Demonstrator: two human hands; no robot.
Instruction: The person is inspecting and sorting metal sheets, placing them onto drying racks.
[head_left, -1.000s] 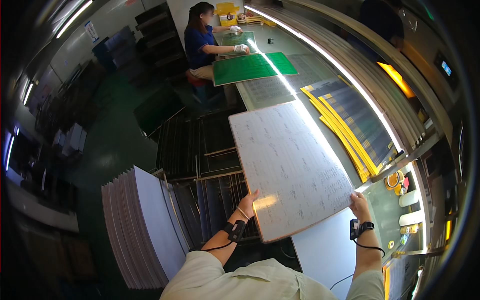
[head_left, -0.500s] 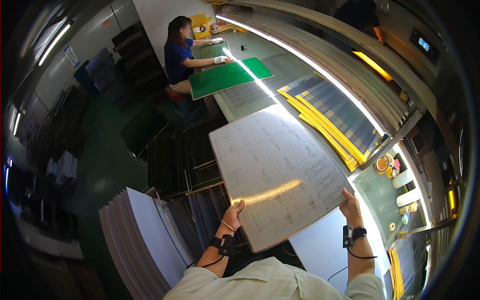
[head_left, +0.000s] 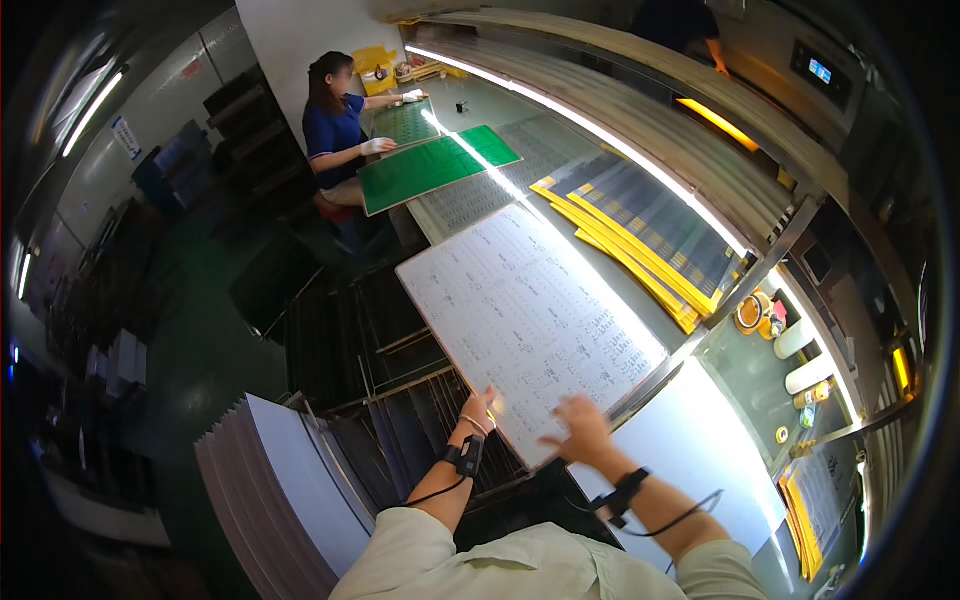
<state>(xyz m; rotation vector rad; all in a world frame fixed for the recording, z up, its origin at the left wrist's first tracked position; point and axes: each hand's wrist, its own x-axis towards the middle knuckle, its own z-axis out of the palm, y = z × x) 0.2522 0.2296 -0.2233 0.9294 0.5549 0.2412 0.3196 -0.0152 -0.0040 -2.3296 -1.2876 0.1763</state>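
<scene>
Head view: a white printed panel [head_left: 530, 310] lies over the left edge of the lit bench [head_left: 495, 110]; full flat contact cannot be confirmed. The left hand [head_left: 479, 410] pinches the panel's left edge near its closest corner, thumb uppermost. The right hand [head_left: 585, 432], blurred, has its fingers spread over the panel's near end; contact cannot be determined. Yellow-bordered films [head_left: 640, 235] lie toward the bench's right edge. A green panel [head_left: 440, 168] projects past the left edge, beside a co-worker's gloved hand [head_left: 378, 146].
</scene>
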